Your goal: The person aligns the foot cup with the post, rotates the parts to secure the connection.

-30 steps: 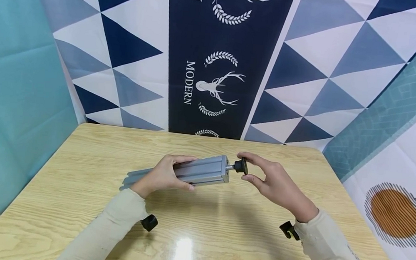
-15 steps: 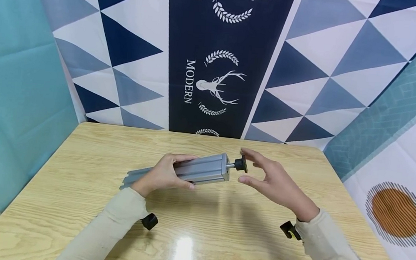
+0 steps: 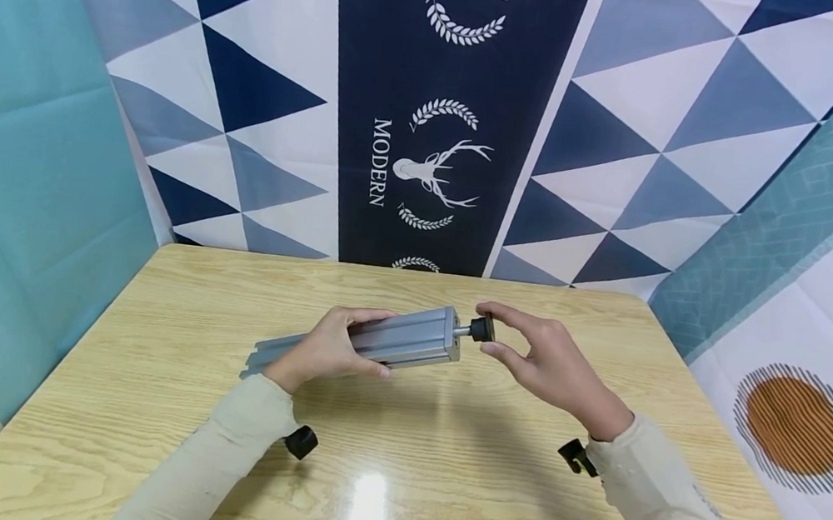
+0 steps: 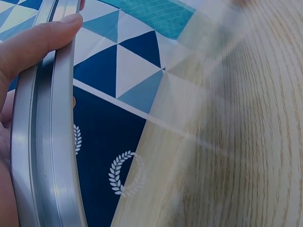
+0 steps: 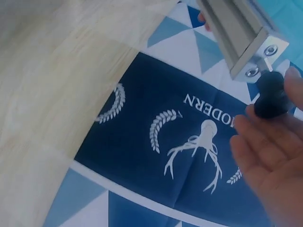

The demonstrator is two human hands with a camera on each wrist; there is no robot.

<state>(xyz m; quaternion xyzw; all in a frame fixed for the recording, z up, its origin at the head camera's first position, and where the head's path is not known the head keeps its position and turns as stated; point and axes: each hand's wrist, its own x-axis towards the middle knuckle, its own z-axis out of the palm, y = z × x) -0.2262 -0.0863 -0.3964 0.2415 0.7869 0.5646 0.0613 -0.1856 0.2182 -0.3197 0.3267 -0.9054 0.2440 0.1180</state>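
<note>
A grey slotted aluminium profile (image 3: 409, 336) is held above the table, its right end tilted up. My left hand (image 3: 333, 344) grips it around the middle; in the left wrist view the thumb lies over the slot of the profile (image 4: 64, 142). From the right end face sticks a thin metal stem with a black levelling foot (image 3: 481, 329) on it. My right hand (image 3: 557, 366) pinches the rim of this foot between thumb and fingers. The right wrist view has the black foot (image 5: 271, 97) close up, beside an end plate (image 5: 260, 54) with two screws.
Below both hands is a light wooden table (image 3: 147, 401), with a bright reflection near its front. A patterned cloth (image 3: 441, 86) hangs behind its far edge. A black wrist-worn piece (image 3: 301, 441) sits by the left cuff, another (image 3: 578, 457) by the right.
Half a second ago the right fingers were spread off the black foot; now they pinch its rim again. The left hand and the profile have stayed nearly still.
</note>
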